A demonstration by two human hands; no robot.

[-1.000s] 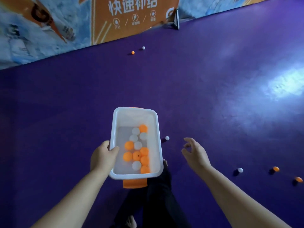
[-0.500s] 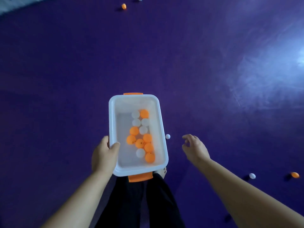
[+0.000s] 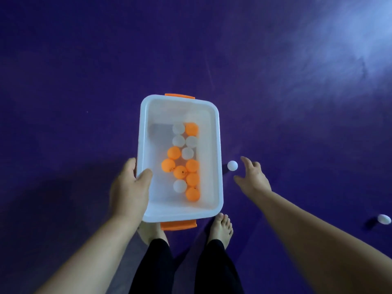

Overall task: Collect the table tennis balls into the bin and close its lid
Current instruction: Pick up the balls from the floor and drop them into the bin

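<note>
A white plastic bin point(image 3: 218, 149) with orange end handles hangs above the purple floor, lid off. My left hand point(image 3: 129, 187) grips its left rim, thumb inside. Several orange and white table tennis balls point(image 3: 184, 164) lie in a loose column on its bottom. My right hand point(image 3: 251, 179) is spread open, fingers apart, just right of a white ball point(image 3: 232, 165) that lies on the floor beside the bin's right wall. The fingertips are close to that ball but not touching it. Another white ball point(image 3: 384, 219) lies at the far right edge.
Purple floor point(image 3: 84, 81) fills the view, with a bright light patch at the upper right. My bare feet point(image 3: 220, 228) and black trouser legs stand directly below the bin. No lid is in view.
The camera has tilted down and come closer to the floor. My right hand has opened and moved towards the white ball beside the bin. The bin stays in my left hand.
</note>
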